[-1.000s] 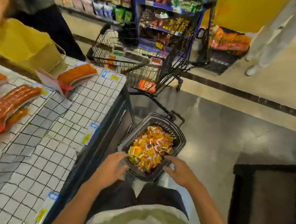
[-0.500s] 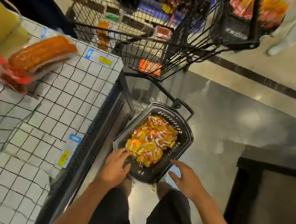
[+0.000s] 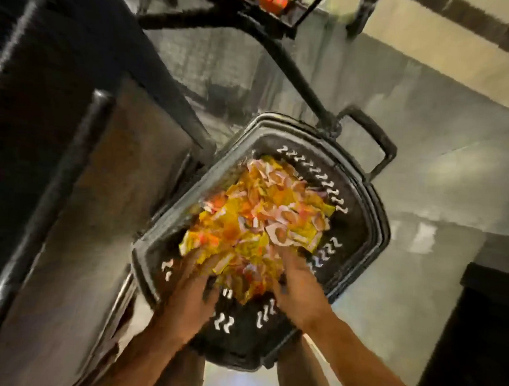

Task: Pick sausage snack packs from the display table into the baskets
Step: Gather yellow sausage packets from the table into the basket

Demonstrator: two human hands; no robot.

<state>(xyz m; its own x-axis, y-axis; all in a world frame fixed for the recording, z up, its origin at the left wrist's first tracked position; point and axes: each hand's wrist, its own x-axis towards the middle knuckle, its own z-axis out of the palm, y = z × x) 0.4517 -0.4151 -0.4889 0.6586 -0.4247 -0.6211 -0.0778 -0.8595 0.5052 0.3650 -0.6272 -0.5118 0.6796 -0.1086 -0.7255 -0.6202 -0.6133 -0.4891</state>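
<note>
- Both hands were down inside the black basket (image 3: 360,228) on the floor: the left hand (image 3: 193,290) at the near left edge of the heap of snack packs (image 3: 257,225), the right hand (image 3: 297,286) at its near right edge.
- Left fingers reached into the packs and looked spread rather than clenched, but blur smeared them — I cannot tell whether they had hold of anything.
- Right fingers lay over and among the wrappers; again the blur hid whether they were pinching a pack or only pressing on the pile.
- Only the head view was on hand. It showed the yellow and orange packs piled in the middle and far part of the basket, with bare black floor of the basket showing at the near end.
- Side of the display table (image 3: 71,183) stood just left of the basket, its top out of view; a trolley frame (image 3: 256,30) crossed above.
- Risk, as I judge it: the light, slippery packs could slide over the low rim if the hands raked them too hard — or the basket could skid on the glossy floor (image 3: 427,143).
</note>
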